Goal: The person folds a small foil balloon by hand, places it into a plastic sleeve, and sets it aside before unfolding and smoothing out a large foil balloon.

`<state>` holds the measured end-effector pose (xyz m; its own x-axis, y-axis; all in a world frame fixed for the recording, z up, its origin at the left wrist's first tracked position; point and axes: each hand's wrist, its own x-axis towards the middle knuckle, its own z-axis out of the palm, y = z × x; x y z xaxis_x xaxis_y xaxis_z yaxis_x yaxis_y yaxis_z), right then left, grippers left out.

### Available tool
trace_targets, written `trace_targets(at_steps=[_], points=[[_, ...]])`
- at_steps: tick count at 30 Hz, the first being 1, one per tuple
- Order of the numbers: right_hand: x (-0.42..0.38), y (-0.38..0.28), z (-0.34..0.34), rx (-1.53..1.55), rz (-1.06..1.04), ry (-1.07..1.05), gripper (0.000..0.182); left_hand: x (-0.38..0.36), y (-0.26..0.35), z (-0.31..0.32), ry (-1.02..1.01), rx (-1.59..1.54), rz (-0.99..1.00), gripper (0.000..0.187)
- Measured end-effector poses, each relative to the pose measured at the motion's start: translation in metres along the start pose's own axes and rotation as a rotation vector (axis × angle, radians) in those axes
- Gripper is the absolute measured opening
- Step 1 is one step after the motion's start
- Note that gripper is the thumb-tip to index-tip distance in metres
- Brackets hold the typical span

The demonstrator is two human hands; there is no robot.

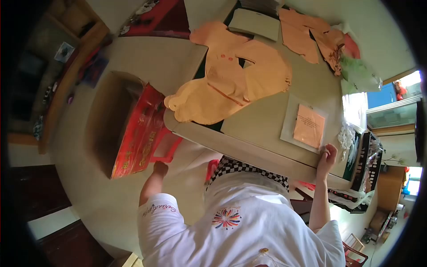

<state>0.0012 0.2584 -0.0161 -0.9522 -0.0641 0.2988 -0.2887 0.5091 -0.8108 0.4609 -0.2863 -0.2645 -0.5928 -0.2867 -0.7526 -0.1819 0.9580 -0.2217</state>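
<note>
My left hand [160, 168] is closed at the edge of a red plastic stool [168, 153], beside a large open cardboard box with a red printed side [138, 133]. At the near edge of the table [262, 129], my right hand [328, 154] has its fingers curled by the corner of a clear packet holding an orange printed card [310, 125]; whether it holds anything is hidden. A large flat orange-tan cutout [262, 66] with a slit and openings lies across the table, its rounded end over the left corner.
Another orange piece [298, 35] and a green-white plastic bag [359, 75] lie at the table's far right. A pale panel [254, 23] is at the back. White strings [346, 138] and a black rack [368, 160] are on the right.
</note>
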Motion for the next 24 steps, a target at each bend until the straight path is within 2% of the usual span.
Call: trace_targets(at_steps=[4, 8, 24], points=[[0.000, -0.001, 0.002, -0.062, 0.012, 0.036, 0.032, 0.030, -0.038, 0.019, -0.098, 0.176, 0.014, 0.023], [0.001, 0.000, 0.003, -0.160, -0.011, 0.027, 0.027, 0.050, -0.058, 0.028, -0.139, 0.118, -0.046, 0.023], [-0.002, -0.020, 0.010, -0.360, -0.140, 0.030, 0.026, 0.111, -0.044, 0.060, -0.102, -0.057, -0.020, 0.022]])
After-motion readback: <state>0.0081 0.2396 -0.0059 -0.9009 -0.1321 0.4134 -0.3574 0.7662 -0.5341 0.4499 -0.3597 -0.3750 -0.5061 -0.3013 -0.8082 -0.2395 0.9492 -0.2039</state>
